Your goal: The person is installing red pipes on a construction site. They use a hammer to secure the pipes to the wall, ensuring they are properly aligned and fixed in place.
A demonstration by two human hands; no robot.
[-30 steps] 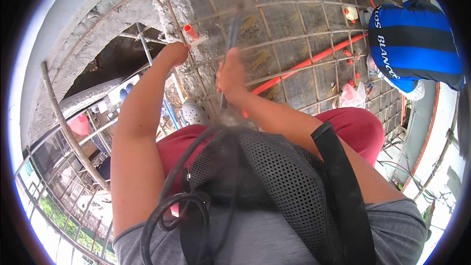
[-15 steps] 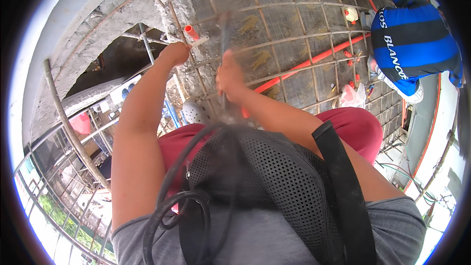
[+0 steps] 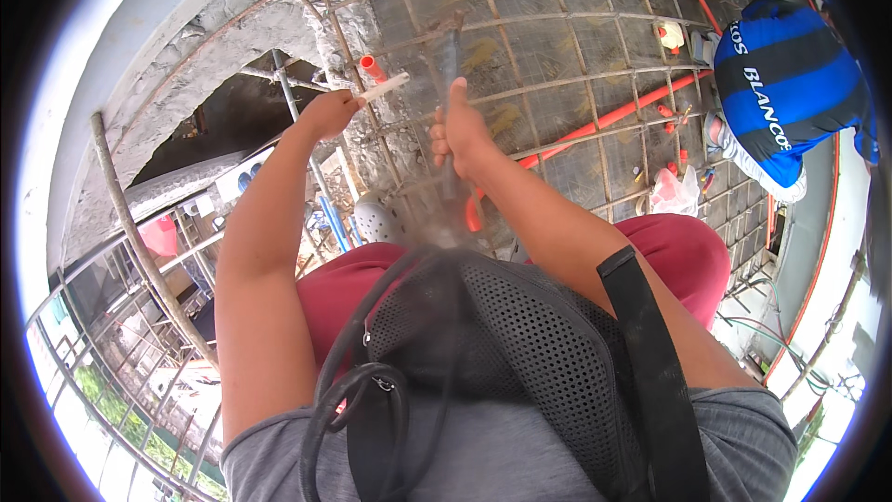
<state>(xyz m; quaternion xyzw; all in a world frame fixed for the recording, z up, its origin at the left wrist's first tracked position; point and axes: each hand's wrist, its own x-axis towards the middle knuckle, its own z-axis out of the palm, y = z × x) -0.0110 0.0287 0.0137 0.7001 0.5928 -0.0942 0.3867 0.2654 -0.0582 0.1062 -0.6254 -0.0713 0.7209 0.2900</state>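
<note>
My left hand (image 3: 332, 115) is closed around one end of a short pale rod (image 3: 386, 86), which sticks out to the right over the rebar. Whether the rod is hollow does not show. Just beyond it stands an orange pipe stub (image 3: 372, 69) at the edge of broken concrete. My right hand (image 3: 462, 135) grips a hammer (image 3: 452, 58) by its grey handle, thumb lying along it. The hammer's head, slightly blurred, points away from me above the rebar grid, apart from the rod.
Rebar (image 3: 548, 84) crosses a dark panel floor, with a long orange pipe (image 3: 604, 119) lying across it. On the left is an opening (image 3: 223, 116) in the concrete. A co-worker in a blue and black shirt (image 3: 790, 84) crouches at right, near a clear plastic bag (image 3: 675, 191).
My right hand and the hammer have moved a little to the right, and the hammer is less blurred. The left hand still holds the pale rod, more of which shows.
</note>
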